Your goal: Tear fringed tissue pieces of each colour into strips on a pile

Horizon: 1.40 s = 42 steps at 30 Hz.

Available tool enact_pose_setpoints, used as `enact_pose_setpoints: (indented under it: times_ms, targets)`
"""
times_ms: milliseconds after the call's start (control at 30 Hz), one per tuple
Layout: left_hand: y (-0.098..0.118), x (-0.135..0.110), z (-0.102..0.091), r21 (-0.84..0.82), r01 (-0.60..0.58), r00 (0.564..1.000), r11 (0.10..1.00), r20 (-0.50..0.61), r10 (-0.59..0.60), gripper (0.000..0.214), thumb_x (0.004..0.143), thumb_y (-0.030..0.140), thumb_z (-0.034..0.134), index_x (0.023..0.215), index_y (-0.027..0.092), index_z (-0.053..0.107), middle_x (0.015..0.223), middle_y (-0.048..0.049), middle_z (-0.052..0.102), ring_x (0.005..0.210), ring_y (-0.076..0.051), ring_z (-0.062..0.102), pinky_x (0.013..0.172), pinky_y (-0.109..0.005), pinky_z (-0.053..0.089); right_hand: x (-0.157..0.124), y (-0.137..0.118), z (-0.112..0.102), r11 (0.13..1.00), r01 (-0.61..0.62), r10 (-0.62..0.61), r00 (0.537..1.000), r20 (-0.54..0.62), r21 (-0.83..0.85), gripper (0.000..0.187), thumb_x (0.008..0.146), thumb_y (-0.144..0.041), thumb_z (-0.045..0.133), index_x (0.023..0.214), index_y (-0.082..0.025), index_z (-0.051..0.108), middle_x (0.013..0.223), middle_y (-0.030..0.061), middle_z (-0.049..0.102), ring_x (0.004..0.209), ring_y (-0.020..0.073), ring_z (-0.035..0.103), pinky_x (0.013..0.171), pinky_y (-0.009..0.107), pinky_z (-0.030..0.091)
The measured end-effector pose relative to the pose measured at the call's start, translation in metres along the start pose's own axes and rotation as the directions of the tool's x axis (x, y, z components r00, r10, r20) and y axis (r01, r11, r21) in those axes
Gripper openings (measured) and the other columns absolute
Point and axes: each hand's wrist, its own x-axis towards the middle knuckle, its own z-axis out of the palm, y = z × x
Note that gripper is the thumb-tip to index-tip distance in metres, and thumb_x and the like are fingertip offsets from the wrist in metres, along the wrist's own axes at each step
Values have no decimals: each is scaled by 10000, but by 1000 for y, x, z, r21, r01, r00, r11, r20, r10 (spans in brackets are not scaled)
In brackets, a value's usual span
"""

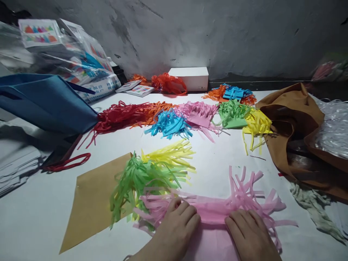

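Observation:
A pink fringed tissue-paper sheet (213,210) lies in front of me, with cut strips fanning out at both ends and a folded band across its middle. My left hand (179,226) is closed on the left part of that band, its fingers curled over the paper. On the right part, my right hand (246,232) also has its fingers bent down on the band. Just beyond my left hand lie a green tissue tassel (146,174) and a yellow tissue tassel (171,154). They overlap a brown paper sheet (95,195).
Behind stretches a row of folded tassels: red (116,116), blue (171,123), pink (199,114), green (233,114) and yellow (258,123). A white box (190,78) stands by the wall. A blue bag (46,103) is at left, a brown cloth bag (290,119) at right.

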Motion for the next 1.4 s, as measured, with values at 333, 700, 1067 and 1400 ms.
enact_pose_setpoints:
  times_ms: [333, 700, 1067, 1400]
  targets:
    - [1, 17, -13, 219, 285, 946, 933, 93, -311, 159, 822, 90, 669, 694, 177, 631, 731, -23, 664, 751, -229, 536, 779, -419, 310, 41, 11, 7, 986, -96, 116, 983, 142, -134, 338, 860, -10, 404, 639, -257, 470, 580, 9, 499, 588, 250, 449, 683, 409, 277]
    - [0, 15, -7, 183, 222, 973, 958, -108, -205, 120, 857, 104, 610, 790, 202, 621, 817, -27, 664, 787, -224, 523, 835, -427, 331, 47, -13, 7, 974, 205, -210, 977, 36, 100, 332, 850, 65, 387, 747, -161, 607, 695, 38, 539, 686, 199, 437, 796, 366, 372]
    - [1, 10, 1, 107, -128, 973, 986, -180, 146, 237, 973, 114, 566, 752, 194, 542, 711, 28, 590, 713, -167, 462, 875, -392, 307, 31, -13, 9, 967, 240, -240, 971, -5, 86, 369, 918, 20, 344, 714, -174, 583, 663, 28, 517, 651, 192, 422, 743, 354, 352]
    - [2, 8, -2, 106, 52, 999, 993, -9, -52, 186, 811, 175, 742, 769, 197, 563, 757, 8, 653, 758, -195, 509, 885, -419, 281, -1, 4, 7, 997, -65, 67, 997, 35, -41, 368, 1031, -175, 324, 799, -235, 603, 818, 38, 645, 851, 242, 571, 934, 473, 340]
